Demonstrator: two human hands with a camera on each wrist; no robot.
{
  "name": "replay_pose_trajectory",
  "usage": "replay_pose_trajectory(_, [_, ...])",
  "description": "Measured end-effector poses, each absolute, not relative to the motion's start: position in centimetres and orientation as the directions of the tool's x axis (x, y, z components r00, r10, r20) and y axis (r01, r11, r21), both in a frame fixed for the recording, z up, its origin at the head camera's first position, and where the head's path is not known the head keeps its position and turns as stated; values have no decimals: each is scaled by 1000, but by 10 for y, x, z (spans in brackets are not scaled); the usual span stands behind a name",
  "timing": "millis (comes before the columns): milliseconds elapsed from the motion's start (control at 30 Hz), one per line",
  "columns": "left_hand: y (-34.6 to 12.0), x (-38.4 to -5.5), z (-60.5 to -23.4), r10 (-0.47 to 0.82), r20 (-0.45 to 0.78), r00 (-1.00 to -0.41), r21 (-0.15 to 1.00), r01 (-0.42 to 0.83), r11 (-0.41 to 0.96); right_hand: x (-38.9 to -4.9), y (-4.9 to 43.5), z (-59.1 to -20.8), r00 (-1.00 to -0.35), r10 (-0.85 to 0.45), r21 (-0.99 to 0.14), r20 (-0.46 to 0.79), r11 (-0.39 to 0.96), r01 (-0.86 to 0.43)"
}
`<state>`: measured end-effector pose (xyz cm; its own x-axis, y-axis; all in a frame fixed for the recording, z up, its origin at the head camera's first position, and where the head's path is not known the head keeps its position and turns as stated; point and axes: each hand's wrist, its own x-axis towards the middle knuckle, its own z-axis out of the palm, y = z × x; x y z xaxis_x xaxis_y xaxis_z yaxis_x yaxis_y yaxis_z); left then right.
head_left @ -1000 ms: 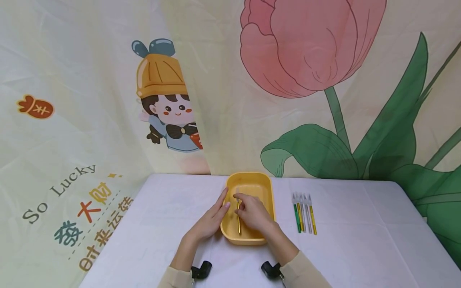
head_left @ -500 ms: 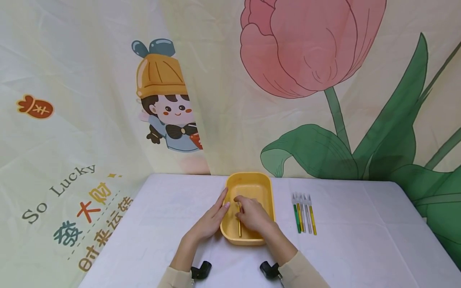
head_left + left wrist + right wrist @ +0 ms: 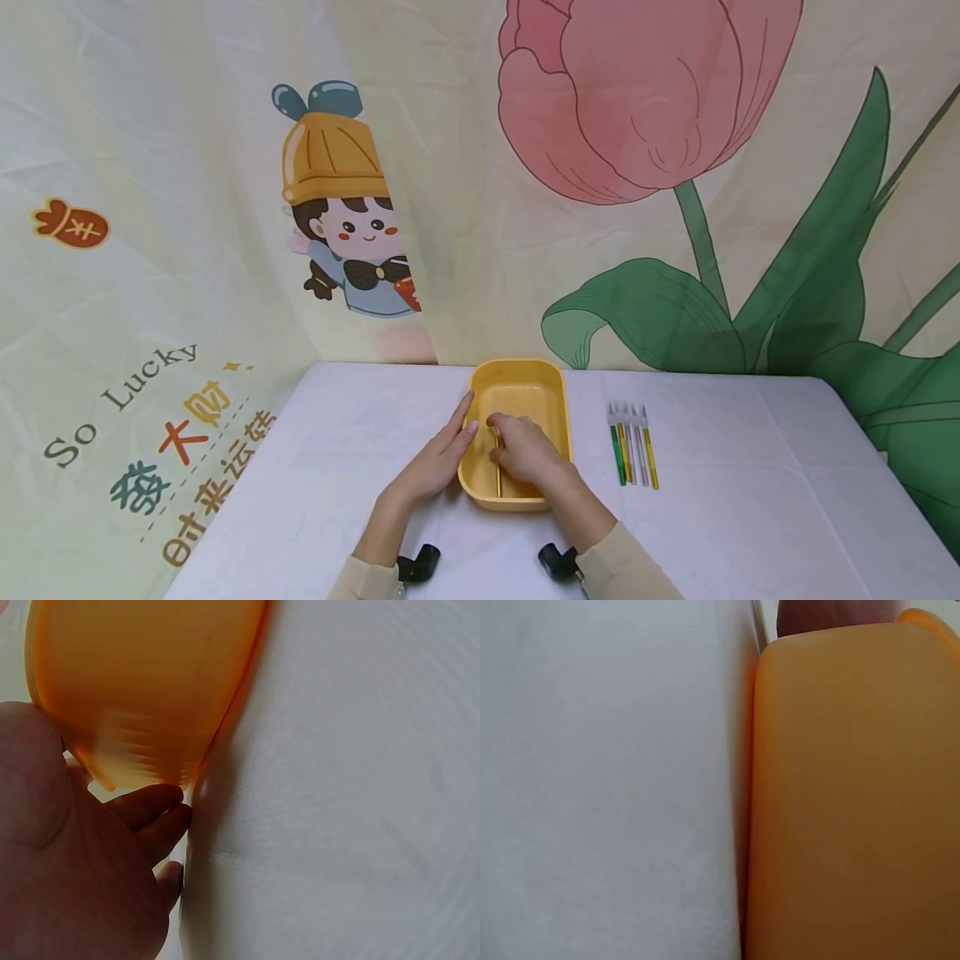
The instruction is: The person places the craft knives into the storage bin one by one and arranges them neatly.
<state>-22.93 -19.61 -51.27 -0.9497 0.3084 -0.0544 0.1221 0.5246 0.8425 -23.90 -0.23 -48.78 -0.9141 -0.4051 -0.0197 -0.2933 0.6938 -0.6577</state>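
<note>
A yellow rectangular tray (image 3: 525, 397) stands on the white-covered table. My left hand (image 3: 435, 467) rests along its left side with the fingers fairly straight and the thumb at the rim; in the left wrist view those fingertips lie against the tray's outer wall (image 3: 150, 667). Reaching inside the tray, my right hand (image 3: 529, 450) holds a slim gold craft knife (image 3: 498, 482) between thumb and fingers. The knife lies lengthwise near the tray's left side, its far end hidden by the fingers. The right wrist view shows mostly the tray's outer wall (image 3: 855, 787).
Several similar craft knives (image 3: 632, 446) with clear caps and green, gold and silver handles lie side by side right of the tray. The white table (image 3: 750, 483) runs back to a printed cloth (image 3: 465, 208) behind the tray.
My right hand has drawn slightly toward me in the tray, and the gold craft knife has slid the same way. The left hand and the tray stay put.
</note>
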Motion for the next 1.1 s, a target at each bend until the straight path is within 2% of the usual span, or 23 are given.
replay_pose_trajectory(667, [-196,-229,-512,311,-49,-949,833,133,537,-239,-4,-491,-903,-430,-614,-23,718,-327])
replay_pose_trajectory(1100, [-195,-228,-512,308,-43,-950,826,140,546,-238,-4,-490,-910,-413,-631,-27,713,-305])
